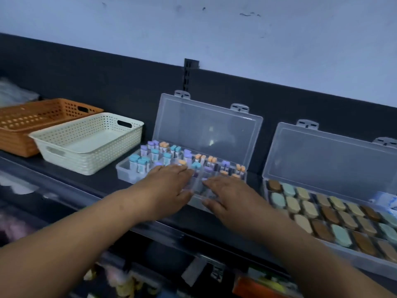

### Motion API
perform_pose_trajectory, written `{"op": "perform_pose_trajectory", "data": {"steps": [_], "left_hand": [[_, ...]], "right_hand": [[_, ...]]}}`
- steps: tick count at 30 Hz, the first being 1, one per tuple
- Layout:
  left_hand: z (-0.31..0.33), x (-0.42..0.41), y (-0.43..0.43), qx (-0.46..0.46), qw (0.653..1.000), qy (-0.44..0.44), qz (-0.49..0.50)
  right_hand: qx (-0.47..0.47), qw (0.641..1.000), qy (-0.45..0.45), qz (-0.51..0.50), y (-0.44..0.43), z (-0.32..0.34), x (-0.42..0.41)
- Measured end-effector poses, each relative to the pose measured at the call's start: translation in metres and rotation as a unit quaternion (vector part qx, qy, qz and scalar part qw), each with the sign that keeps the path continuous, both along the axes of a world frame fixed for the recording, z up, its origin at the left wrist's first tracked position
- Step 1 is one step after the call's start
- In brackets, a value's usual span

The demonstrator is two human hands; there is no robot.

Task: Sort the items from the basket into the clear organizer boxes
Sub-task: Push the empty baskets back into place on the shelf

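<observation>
Hands lie flat: our left hand (169,186) and right hand (225,194) rest with straight fingers (182,169) on the near side of the left box (124,172), pinching nothing. Small capped items (154,154) stand inside it; the white basket (90,155) at left looks empty. We judge that a hard push may tip the items or slide the box off the shelf (101,186). The right box (326,160) stands just beside, limiting room.

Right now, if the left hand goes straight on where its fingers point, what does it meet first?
Probably the teal-capped item standing in the clear organizer box, just beyond the left hand; depth is unclear.
</observation>
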State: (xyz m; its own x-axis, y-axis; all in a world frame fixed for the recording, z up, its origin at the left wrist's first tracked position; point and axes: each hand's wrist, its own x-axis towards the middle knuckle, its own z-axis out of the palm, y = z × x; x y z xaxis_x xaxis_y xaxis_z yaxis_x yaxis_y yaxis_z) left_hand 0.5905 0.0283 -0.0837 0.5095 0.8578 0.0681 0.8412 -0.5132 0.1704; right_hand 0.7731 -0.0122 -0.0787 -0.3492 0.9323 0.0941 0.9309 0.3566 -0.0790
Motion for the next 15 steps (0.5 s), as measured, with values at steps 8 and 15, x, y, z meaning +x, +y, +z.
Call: {"op": "perform_pose_trajectory", "data": {"steps": [8,15], "left_hand": [[0.018,-0.144,0.041,0.055,0.997,-0.023,0.051],[0.025,-0.242,0.060,0.056,0.996,-0.013,0.074]], "right_hand": [[0.016,0.999,0.028,-0.016,0.043,0.012,-0.118],[0.015,0.999,0.052,-0.001,0.078,0.020,-0.216]]}}
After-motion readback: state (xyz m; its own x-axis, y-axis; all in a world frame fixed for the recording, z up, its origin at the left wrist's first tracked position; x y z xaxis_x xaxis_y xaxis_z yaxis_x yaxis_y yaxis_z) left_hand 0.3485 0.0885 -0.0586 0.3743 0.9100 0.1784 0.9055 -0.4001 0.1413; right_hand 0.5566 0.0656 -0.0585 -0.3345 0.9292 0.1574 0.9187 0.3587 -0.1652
